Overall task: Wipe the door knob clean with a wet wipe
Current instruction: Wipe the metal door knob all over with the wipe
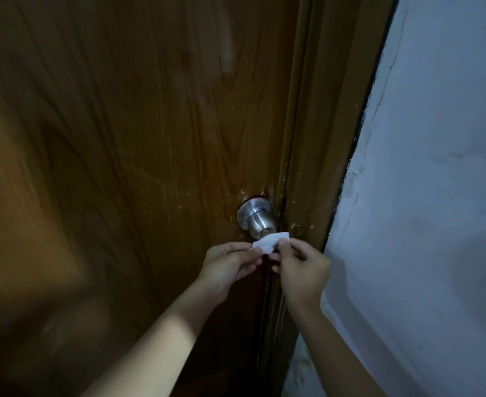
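Hands meet just below the door knob (257, 217): the left hand (226, 266) and right hand (302, 269) both reach up from bare forearms and pinch a small folded white wipe (269, 243) between fingertips. The wipe sits just under the knob's keyhole end. Brown door (127, 138) behind, frame (316, 167) and pale wall (436, 196) to the right.

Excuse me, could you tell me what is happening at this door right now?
A person stands at a closed wooden door, pinching a small white wet wipe between the left hand and right hand. The wipe sits just below the metal door knob; whether it touches the knob is unclear.
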